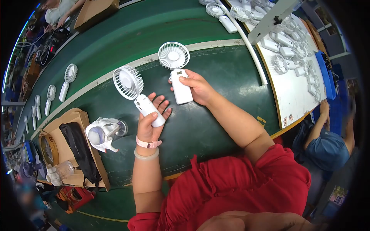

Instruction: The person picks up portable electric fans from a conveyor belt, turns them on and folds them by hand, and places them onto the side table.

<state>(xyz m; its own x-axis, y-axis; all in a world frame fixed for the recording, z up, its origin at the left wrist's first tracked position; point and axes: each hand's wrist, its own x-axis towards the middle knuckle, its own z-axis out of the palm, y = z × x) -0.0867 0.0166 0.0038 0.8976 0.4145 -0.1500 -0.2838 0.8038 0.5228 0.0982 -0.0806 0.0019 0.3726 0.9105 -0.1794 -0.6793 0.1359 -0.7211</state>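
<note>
My left hand [151, 119] holds a white handheld fan [128, 82] by its handle, thumb across the front, with the round fan head tilted to the upper left. A pink watch band and a pale bangle are on that wrist. In my right hand [197, 88] is a second white handheld fan [174, 56], its head upright. The thumb of my right hand rests on the front of the handle, just below a small dark display. Both fans are held above the green work table [216, 127], side by side and apart.
Several white fans, one of them a fan [70, 73], line the belt at left. A cardboard tray [101, 169] holds a black pouch [79, 150] and a tape roll [49, 148], beside a white-and-clear object [103, 134]. At right, a white board [275, 86] carries many fans; a person [327, 148] sits near it.
</note>
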